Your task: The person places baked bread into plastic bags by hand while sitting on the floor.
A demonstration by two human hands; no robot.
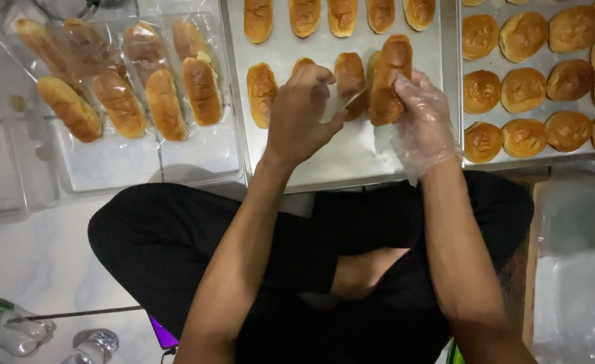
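A long bun is clamped upright in the gloved right hand over the tray, a clear bag pinched by the left hand beside it (mouth barely open), so snagging or tearing is judged likely.

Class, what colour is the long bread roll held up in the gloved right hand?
Golden brown, darker along its top: the long roll in the right hand, seen in the head view.

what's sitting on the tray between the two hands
In the head view, a clear plastic bag spans the gap: the left hand pinches it, and the gloved right hand holds a long bread roll at it. Another roll lies behind.
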